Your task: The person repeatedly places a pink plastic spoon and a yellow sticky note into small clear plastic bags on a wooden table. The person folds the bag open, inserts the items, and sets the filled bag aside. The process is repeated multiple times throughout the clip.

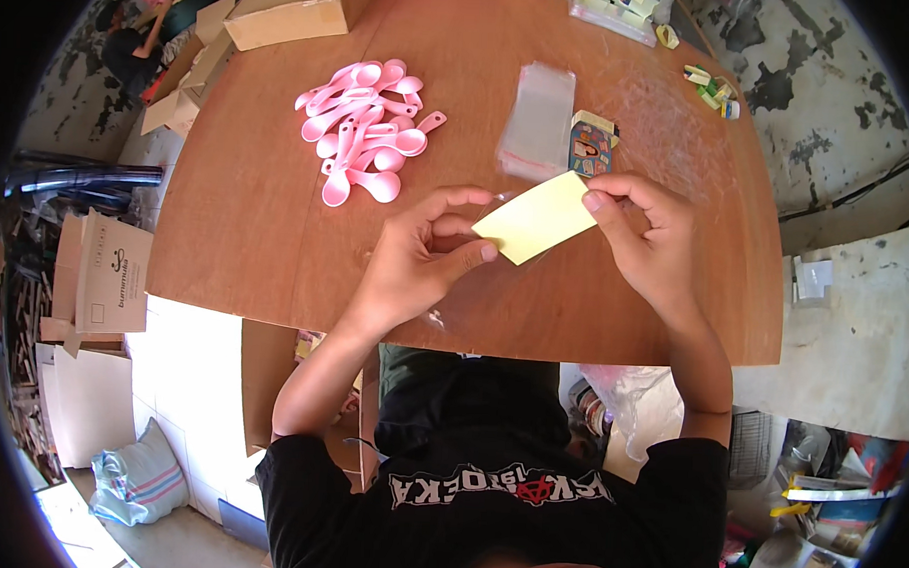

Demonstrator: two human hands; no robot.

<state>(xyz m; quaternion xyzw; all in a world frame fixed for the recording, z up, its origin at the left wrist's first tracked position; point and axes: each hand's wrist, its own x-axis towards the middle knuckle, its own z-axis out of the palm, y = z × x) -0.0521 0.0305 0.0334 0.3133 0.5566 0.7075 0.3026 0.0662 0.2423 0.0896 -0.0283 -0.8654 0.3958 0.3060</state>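
Note:
Above the near half of the table, I hold a pale yellow paper card [537,219] tilted, its right end higher than its left. My right hand [648,236] pinches its upper right corner between thumb and fingers. At the other end, my left hand [420,258] has its thumb at the lower left edge, index finger curved behind. Just beyond the card lie a stack of clear plastic bags [538,117] and a small stack of printed cards [591,154], partly covered by the yellow card. To the left is a loose pile of pink plastic spoons [365,131].
The brown wooden table [246,237] has a curved-looking edge in this view. A cardboard box [289,16] stands at the far left, a clear plastic container [614,14] at the far right. Small yellow-green pieces [712,90] lie near the right edge. Open cartons [113,272] stand left of the table.

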